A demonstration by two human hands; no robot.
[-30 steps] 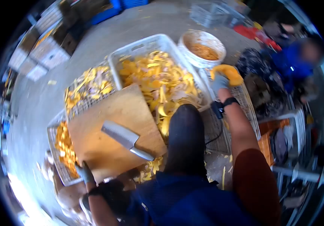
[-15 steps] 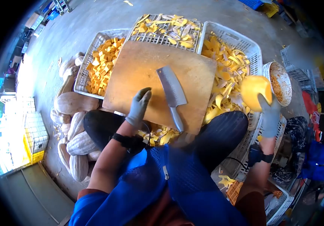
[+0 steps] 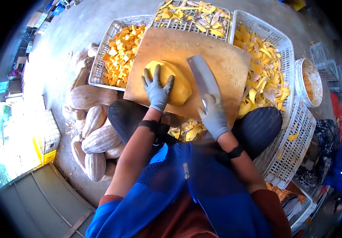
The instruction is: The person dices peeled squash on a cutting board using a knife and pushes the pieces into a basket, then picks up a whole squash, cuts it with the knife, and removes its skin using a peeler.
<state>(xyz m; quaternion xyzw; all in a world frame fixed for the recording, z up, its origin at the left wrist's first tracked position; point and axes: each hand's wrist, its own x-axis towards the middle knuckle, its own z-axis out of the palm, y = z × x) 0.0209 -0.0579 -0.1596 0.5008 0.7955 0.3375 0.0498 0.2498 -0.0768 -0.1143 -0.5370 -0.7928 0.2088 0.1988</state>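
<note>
One large, square board of brown wood lies before me. On its left half rests one peeled, yellow pumpkin piece and, apart from it on the right, one broad steel cleaver. My grey-gloved left hand touches the pumpkin piece, fingers spread apart; my grey-gloved right hand is on the cleaver's handle, fingers bent; whether they clamp it, I cannot tell.

Blue zipped vest, grey gloves

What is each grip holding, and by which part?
Right grip: the cleaver, by its handle. Left grip: spread over the peeled pumpkin, not wrapped round it.
</note>
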